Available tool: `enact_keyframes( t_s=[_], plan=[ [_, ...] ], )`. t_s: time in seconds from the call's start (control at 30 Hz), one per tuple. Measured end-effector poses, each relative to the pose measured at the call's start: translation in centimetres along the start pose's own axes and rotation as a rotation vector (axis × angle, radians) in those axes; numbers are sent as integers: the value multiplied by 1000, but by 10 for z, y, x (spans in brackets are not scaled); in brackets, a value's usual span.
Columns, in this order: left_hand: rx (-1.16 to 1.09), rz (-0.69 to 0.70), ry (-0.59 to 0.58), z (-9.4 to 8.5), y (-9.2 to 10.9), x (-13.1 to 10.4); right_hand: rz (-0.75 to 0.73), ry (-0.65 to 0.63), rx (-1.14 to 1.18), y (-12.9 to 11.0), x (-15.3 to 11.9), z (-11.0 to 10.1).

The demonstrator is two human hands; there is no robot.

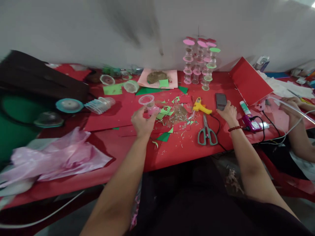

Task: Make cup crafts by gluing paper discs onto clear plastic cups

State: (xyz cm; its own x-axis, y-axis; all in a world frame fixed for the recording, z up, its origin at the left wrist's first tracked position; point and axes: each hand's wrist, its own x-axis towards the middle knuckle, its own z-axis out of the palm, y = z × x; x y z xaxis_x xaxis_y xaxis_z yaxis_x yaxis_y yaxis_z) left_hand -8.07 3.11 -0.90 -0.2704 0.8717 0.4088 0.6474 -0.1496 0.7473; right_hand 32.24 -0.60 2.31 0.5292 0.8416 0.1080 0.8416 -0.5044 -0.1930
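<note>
My left hand point(143, 123) is closed on a clear plastic cup point(147, 100), its round rim facing up and a pink piece at its lower end by my fingers. My right hand point(228, 113), with a beaded bracelet at the wrist, reaches to the lower right corner of a dark phone point(220, 101). Its thumb and fingers are spread at the phone's edges. Between my hands lie a yellow glue gun point(201, 106) and grey-handled scissors point(207, 132). Green paper scraps point(167, 111) and fine shavings are strewn beside the cup.
Towers of clear cups with pink and green discs point(197, 62) stand by the wall. A red board point(249, 82), glue stick point(244, 107) and purple power adapter point(252, 123) are right. Stacked cups point(100, 104) and pink plastic point(61, 154) lie left. Another person's hand point(291, 105) is far right.
</note>
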Motion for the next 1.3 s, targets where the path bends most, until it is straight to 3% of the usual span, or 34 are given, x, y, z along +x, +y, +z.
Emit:
enact_keyframes(
  t_s=[0.27, 0.37, 0.43, 0.53, 0.73, 0.87, 1.0, 1.17, 1.3],
  plan=[
    [-19, -8, 26, 2, -6, 0, -71, 3, 10, 14, 39, 1],
    [-28, 1, 20, 2, -6, 1, -132, 74, 24, 5, 33, 0],
    [-36, 10, 20, 2, -6, 0, -314, 61, 83, -8, 21, 4],
    [-48, 14, 26, 2, -5, 0, -563, -56, 135, -29, 3, 15],
    [-21, 3, 25, 3, -7, 0, -623, -162, 129, -41, 4, 19],
    [-34, 10, 17, 4, -10, 0, -622, -163, 154, -28, 12, 6],
    [-51, 9, 18, 6, -11, 0, -618, -193, 255, 1, 7, -2],
    [-72, 34, -3, 7, -10, 0, -596, -127, 327, 38, 0, -2],
    [-134, -60, -37, 9, -10, 2, -575, -139, 368, 45, -1, 1]
  ],
)
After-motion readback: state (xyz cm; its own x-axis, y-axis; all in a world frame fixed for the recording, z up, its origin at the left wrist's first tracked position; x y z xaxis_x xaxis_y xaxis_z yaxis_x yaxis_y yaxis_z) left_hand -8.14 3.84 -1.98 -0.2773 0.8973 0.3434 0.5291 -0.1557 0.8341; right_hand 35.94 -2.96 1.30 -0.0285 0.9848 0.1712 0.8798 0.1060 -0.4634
